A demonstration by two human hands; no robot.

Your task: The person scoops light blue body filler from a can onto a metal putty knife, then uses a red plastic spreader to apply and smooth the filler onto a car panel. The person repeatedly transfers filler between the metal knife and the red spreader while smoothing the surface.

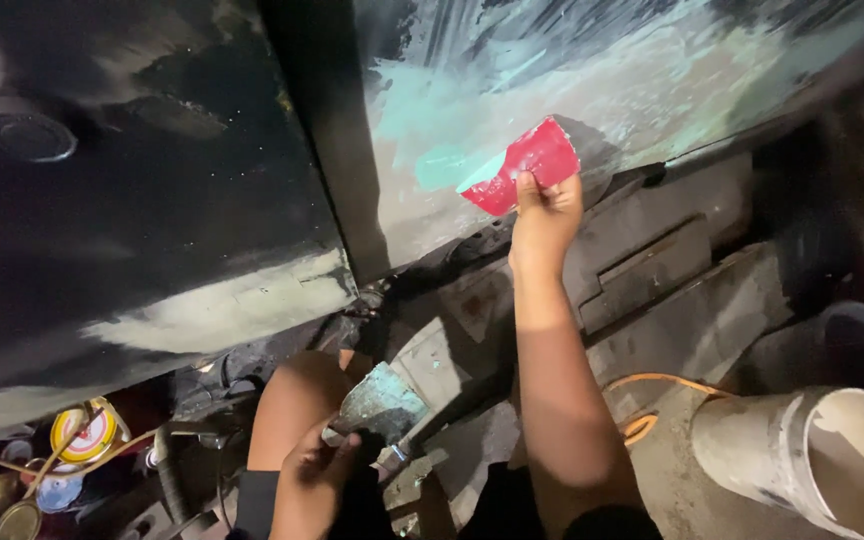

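Observation:
My right hand (544, 215) is raised and grips a red plastic spreader (524, 164), its edge pressed against a car body panel (572, 90) smeared with pale green and whitish filler. Down by my bare knee, my left hand (314, 470) holds a metal putty knife (384, 405) whose blade is caked with greenish filler. To the left, a black door panel (122, 220) carries a whitish filler patch (227, 310) along its lower edge.
A wide grey pipe or bucket (812, 455) lies on its side at the lower right. An orange cable (652, 400) loops across the dusty floor beside it. Several tins and lids (82, 435) crowd the lower left. Worn concrete steps (672, 270) sit under the car.

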